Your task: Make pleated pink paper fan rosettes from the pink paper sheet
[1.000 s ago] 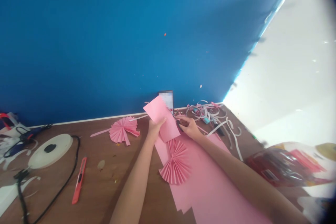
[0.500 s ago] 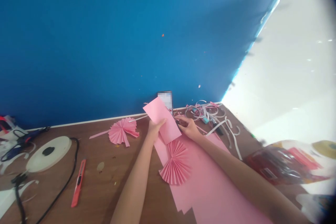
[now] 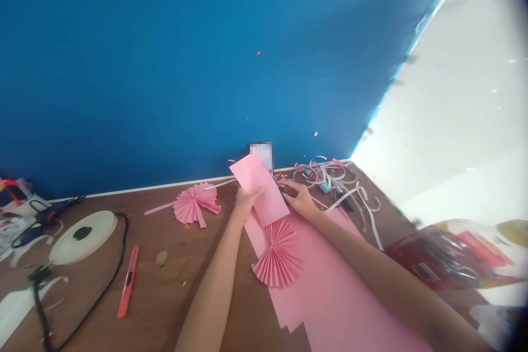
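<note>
My left hand [image 3: 246, 201] grips a rectangular piece of pink paper [image 3: 264, 192] by its left edge, with the thumb lying on top. At the paper's right edge, my right hand [image 3: 301, 198] is closed on a small dark tool [image 3: 282, 190], mostly hidden by the fingers and the paper. Just below the held piece, a pleated pink paper fan [image 3: 278, 258] lies on a large pink sheet [image 3: 330, 297]. A second pleated pink fan [image 3: 193, 203], with paper strips sticking out, rests on the table to the left.
A phone-like screen [image 3: 263, 149] leans on the blue wall. Curled paper strips [image 3: 325, 176] are heaped at the back right. On the left lie a red box cutter [image 3: 128, 283], a pale round disc [image 3: 101, 228] and a black cable [image 3: 97, 300]. Plastic packages [image 3: 437, 258] sit at right.
The whole view has shifted slightly, so things appear a little further right. Both hands keep nearly the same hold on the pink paper and the dark tool.
</note>
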Demonstrator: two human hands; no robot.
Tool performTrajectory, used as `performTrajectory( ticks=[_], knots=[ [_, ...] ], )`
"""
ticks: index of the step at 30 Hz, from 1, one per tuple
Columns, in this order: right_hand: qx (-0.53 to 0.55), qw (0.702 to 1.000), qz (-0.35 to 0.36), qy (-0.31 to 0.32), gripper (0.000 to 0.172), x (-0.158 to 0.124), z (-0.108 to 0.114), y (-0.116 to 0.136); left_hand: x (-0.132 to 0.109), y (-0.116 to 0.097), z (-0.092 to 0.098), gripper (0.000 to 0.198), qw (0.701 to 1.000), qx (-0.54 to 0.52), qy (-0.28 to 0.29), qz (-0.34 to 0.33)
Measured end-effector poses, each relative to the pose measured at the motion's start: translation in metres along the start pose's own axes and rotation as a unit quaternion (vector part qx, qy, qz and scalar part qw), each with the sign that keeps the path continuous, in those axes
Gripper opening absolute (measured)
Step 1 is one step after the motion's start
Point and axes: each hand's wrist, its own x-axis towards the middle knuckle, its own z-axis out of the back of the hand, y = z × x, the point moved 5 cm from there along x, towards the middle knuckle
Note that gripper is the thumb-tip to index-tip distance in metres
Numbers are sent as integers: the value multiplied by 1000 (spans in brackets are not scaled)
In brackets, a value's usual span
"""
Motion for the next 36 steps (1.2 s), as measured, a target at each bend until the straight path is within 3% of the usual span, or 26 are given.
performTrajectory(
  ticks=[21, 36],
  knots=[
    [5, 1000, -1, -12, 35, 2, 2, -5, -7, -8, -7, 58, 1000, 24, 14, -9],
    [-4, 1000, 5, -26, 37, 1, 4, 1, -5, -8, -10, 62, 998, 17, 56, -21]
  ],
)
